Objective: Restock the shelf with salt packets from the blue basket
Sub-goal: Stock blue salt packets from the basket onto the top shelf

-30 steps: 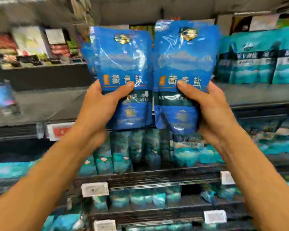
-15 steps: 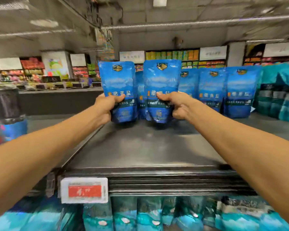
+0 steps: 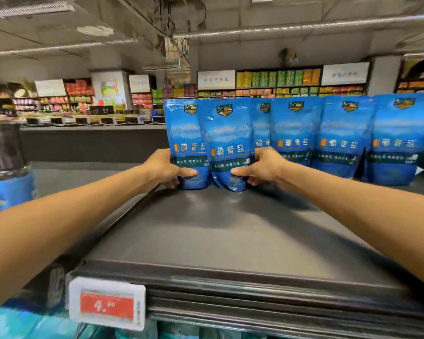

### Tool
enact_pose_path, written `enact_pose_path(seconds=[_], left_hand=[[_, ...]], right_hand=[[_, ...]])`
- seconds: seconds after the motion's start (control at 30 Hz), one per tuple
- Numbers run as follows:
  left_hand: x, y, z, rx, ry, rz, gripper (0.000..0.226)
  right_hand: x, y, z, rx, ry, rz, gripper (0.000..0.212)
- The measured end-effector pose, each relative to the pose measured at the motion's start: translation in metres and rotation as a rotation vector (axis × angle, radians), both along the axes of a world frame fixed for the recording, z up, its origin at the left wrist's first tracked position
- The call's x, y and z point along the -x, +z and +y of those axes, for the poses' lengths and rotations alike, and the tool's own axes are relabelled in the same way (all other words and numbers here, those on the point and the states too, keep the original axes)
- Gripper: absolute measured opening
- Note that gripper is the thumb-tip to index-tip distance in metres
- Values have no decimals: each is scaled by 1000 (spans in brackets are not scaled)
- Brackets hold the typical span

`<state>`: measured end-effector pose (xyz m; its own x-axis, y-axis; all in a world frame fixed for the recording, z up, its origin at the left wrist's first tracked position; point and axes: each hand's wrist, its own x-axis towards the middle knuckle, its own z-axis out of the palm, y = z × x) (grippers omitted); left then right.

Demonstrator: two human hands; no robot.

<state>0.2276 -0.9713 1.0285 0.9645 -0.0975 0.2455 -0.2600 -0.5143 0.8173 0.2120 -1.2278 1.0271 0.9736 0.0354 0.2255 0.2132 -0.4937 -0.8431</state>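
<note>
1. The left hand (image 3: 165,168) gripped the back salt packet (image 3: 185,143), thumb pressed on its front.
2. The right hand (image 3: 261,168) gripped the front salt packet (image 3: 228,148) in the same way.
3. Both packets stood upright at the far side of the dark shelf (image 3: 218,236), touching it, left of a row of packets (image 3: 340,138).
4. A red price tag (image 3: 107,303) hung on the shelf's near edge.
5. Behind the shelf were blurred store aisles (image 3: 78,99).
</note>
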Motion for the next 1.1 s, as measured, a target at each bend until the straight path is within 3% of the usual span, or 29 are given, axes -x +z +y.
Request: enact_pose_path(seconds=[0.23, 0.47, 0.63, 0.77, 0.8, 0.9, 0.93, 1.03, 1.1], left_hand=[[-6, -1, 5, -37, -11, -56, 38], [-2, -1, 4, -98, 3, -69, 40], [8, -2, 6, -195, 62, -70, 69], [19, -1, 5, -292, 107, -59, 75], [23, 0, 5, -295, 111, -46, 74], [41, 7, 5, -204, 109, 9, 69], [50, 11, 5, -144, 107, 17, 67], [87, 23, 6, -39, 135, -117, 41], [116, 27, 7, 42, 122, -268, 16]], right_hand=[[-10, -4, 6, -48, -123, -24, 35], [-1, -5, 11, 78, -258, -28, 47], [8, -3, 16, 79, -257, -18, 45], [25, -5, 21, 36, -214, 43, 86], [30, -4, 21, 28, -214, 56, 82], [50, 4, 22, -71, -220, 11, 28], [61, 10, 22, -176, -186, 5, 21], [105, 24, 26, -500, -24, 31, 18], [137, 26, 29, -390, -11, -67, 18]])
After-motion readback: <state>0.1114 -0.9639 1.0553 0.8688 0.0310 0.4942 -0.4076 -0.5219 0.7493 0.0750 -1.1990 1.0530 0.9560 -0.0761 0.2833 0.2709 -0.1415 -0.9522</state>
